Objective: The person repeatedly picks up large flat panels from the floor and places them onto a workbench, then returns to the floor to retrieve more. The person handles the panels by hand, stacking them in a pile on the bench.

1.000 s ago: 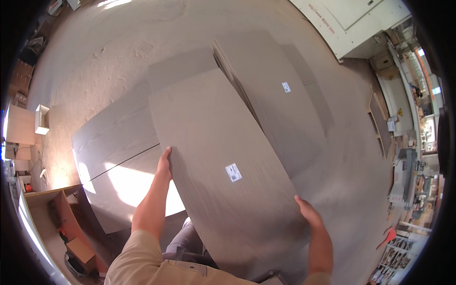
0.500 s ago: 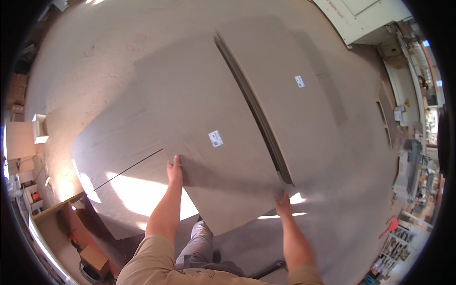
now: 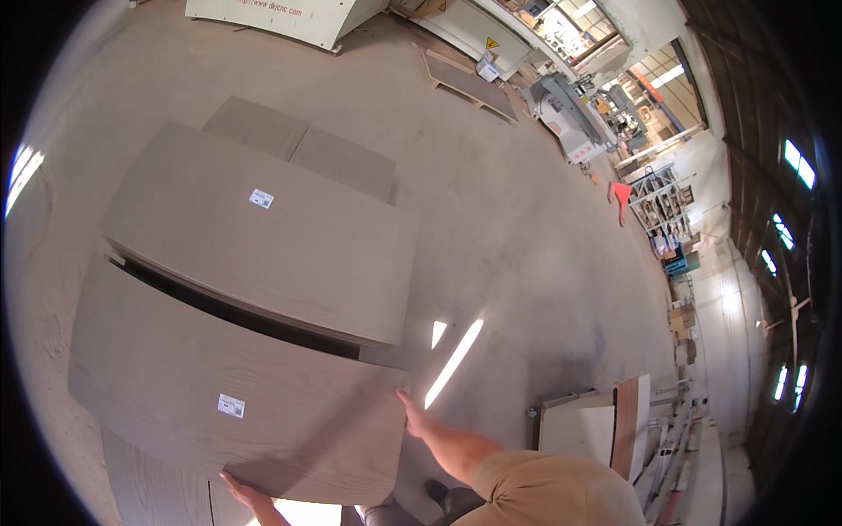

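A large grey-brown wood-grain panel lies in front of me with a small white printed label on its face. My left hand grips its near long edge, with part of the fingers out of sight. At the panel's right end, my right hand is closed on the edge near the corner. Beyond it, a dark gap separates this panel from a stack of similar panels, whose top one also bears a white label.
More wood-grain panels lie under the near side, and others past the far stack. A pale machine stands at the back, a grey machine at far right. Leaning boards and a rack are to my right.
My view has swung to the right, so the panels now appear further left and the right-hand wall shows. Both hands stay on the same panel's edges.
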A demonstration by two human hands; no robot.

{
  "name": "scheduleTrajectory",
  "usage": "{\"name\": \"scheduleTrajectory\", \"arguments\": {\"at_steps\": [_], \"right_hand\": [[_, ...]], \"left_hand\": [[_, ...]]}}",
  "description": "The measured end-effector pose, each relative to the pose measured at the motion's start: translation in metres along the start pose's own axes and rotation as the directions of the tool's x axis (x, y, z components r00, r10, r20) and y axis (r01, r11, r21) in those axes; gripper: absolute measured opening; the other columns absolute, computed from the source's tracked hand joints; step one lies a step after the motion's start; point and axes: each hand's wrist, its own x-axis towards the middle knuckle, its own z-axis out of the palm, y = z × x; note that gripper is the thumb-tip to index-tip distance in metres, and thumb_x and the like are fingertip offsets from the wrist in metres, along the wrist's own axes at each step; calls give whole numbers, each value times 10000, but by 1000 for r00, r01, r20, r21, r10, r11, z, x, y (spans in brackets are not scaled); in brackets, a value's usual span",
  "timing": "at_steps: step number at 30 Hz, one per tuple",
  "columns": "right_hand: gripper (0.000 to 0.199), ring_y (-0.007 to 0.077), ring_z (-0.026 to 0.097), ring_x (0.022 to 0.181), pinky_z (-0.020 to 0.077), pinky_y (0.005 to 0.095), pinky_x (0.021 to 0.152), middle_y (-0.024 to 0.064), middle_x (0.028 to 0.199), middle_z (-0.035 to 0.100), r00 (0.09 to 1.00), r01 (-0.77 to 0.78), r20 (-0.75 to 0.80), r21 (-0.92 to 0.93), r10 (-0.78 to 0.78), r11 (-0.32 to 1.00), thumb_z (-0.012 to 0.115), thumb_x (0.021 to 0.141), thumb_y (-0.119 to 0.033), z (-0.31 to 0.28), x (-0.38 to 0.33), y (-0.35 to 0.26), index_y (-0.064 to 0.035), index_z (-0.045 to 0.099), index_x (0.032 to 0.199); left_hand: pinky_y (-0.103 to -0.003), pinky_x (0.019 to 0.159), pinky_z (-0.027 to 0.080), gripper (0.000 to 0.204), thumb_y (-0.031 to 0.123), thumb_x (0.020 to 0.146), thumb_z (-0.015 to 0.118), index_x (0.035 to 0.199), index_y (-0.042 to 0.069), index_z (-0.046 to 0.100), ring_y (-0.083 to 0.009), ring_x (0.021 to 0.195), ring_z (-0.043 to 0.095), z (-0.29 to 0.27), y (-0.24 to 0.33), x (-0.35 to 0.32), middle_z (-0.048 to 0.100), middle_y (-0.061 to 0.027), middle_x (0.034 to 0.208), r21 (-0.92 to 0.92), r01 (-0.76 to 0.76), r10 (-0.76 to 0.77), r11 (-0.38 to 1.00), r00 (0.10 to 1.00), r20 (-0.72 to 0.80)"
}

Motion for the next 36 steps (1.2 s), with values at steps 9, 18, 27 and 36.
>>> {"name": "scheduleTrajectory", "arguments": {"at_steps": [9, 18, 27, 36], "right_hand": [[862, 270, 241, 1404, 220, 438, 1136, 100, 1546, 250, 985, -137, 127, 131, 121, 982, 629, 833, -568, 21, -39, -25, -99, 284, 1468], [800, 250, 309, 1363, 238, 420, 1124, 89, 1498, 342, 984, -13, 178, 29, 8, 1000, 558, 886, -570, 13, 5, 4, -64, 309, 1453], [873, 268, 425, 1273, 352, 385, 1034, 154, 1405, 446, 974, 67, 225, -277, -3, 959, 540, 843, -668, -5, 21, 7, 7, 415, 1382], [597, 248, 660, 964, 483, 397, 808, 147, 1147, 646, 873, 272, 431, -820, 231, 503, 512, 914, -519, -45, 21, -44, -16, 538, 1233]], "left_hand": [[-431, 1038, 358, 689, 542, 892, 559, 1379, 75, 423, -290, 1254, 427, -20, 9, 6, 436, -96, 1397, -297, 309, -185, 903, 906, 381], [-420, 1085, 303, 800, 617, 896, 496, 1430, 44, 335, -302, 1316, 366, -6, 18, -8, 376, -123, 1446, -213, 220, -132, 952, 921, 366], [-421, 1118, 252, 889, 678, 856, 508, 1468, 67, 303, -306, 1359, 322, -14, -55, -96, 314, -131, 1502, 227, 28, -38, 974, 998, 43], [-381, 980, 387, 566, 453, 959, 490, 1246, -30, 556, -228, 1140, 519, -7, -148, -202, 607, -112, 1194, 365, -175, 40, 914, 936, 350]]}}
